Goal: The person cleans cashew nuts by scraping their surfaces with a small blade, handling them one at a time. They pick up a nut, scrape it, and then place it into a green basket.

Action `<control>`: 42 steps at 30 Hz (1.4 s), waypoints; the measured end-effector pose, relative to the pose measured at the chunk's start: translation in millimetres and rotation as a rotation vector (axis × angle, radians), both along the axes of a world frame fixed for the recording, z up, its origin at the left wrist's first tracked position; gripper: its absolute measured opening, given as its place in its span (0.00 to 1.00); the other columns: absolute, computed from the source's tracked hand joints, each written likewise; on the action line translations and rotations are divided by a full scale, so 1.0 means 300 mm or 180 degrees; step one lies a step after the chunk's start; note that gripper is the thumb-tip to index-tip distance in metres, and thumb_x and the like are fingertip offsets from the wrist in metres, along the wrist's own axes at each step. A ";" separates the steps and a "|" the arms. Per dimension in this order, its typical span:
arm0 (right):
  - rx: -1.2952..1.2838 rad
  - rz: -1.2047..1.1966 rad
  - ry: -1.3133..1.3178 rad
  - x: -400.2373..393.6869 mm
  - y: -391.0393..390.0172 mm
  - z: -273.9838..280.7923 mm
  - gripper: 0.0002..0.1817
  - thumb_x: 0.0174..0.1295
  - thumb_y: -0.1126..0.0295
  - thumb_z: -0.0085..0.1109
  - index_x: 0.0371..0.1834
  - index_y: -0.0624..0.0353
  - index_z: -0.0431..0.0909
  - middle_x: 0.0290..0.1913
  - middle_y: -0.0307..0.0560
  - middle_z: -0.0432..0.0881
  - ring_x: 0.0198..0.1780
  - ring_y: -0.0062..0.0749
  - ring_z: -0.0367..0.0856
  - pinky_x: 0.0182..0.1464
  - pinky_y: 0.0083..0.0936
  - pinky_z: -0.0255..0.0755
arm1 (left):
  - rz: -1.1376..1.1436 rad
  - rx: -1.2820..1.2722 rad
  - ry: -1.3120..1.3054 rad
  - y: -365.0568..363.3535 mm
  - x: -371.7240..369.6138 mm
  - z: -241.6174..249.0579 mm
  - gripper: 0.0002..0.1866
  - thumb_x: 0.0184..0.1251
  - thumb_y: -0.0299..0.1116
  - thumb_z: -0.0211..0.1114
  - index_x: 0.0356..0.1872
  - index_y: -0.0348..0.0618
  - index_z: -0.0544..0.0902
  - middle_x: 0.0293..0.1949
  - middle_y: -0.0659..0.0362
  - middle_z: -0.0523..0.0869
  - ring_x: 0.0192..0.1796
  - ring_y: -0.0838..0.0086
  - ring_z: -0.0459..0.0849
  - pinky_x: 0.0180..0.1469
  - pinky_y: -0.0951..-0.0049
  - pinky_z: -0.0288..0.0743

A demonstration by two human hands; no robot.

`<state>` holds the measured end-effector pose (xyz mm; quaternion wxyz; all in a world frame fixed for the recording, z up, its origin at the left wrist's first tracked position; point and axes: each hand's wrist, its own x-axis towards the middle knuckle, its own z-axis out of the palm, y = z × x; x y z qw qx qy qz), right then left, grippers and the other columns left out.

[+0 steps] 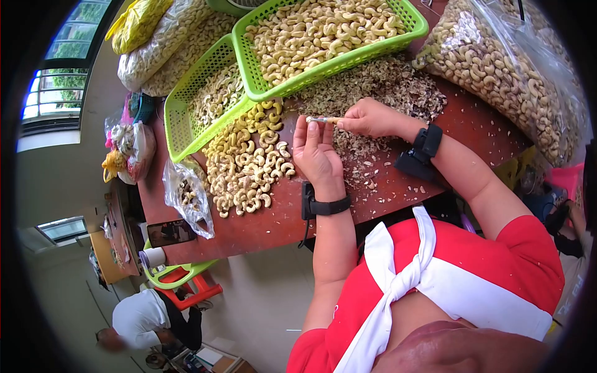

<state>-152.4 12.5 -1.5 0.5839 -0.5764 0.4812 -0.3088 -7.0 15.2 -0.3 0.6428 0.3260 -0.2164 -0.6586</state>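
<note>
My left hand (318,155) is raised over the red table (292,214), its fingertips pinched on a small pale cashew piece (310,119). From the right, my right hand (370,118) grips the wooden handle of a small knife (328,120), whose metal blade reaches the nut at my left fingertips. Left of my hands lies a spread of loose cashews (249,161). A heap of brown skin flakes (385,84) lies behind and around my right hand. A full green basket of cashews (249,81) stands just beyond.
A second green basket (174,124) stands back left, with a clear bag of scraps (186,193) and a phone (171,233) near the left edge. Big cashew bags (504,68) stand back right and back left. A person in white (140,317) bends over at lower left.
</note>
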 end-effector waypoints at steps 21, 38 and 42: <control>0.0199 0.0012 -0.0369 -0.001 -0.004 -0.017 0.17 0.56 0.59 0.49 0.14 0.58 0.71 0.10 0.30 0.62 0.10 0.12 0.55 0.11 0.12 0.48 | -0.0185 0.0215 0.0052 -0.001 0.005 -0.006 0.09 0.56 0.21 0.52 0.40 0.38 0.71 0.33 0.57 0.77 0.36 0.72 0.78 0.38 0.67 0.77; 0.0407 -0.0020 -0.0292 -0.007 -0.002 0.010 0.18 0.56 0.59 0.48 0.13 0.57 0.70 0.10 0.30 0.61 0.10 0.12 0.54 0.11 0.12 0.46 | -0.0221 0.0228 0.0198 0.004 0.000 -0.006 0.09 0.56 0.22 0.52 0.39 0.38 0.70 0.34 0.57 0.77 0.37 0.71 0.77 0.41 0.68 0.76; 0.0477 0.0055 -0.0481 -0.007 0.000 0.009 0.17 0.56 0.59 0.49 0.16 0.57 0.71 0.11 0.29 0.62 0.10 0.11 0.55 0.11 0.11 0.47 | -0.0333 0.0245 0.0274 0.003 0.003 0.005 0.10 0.56 0.21 0.52 0.40 0.38 0.70 0.35 0.56 0.77 0.39 0.70 0.77 0.40 0.68 0.77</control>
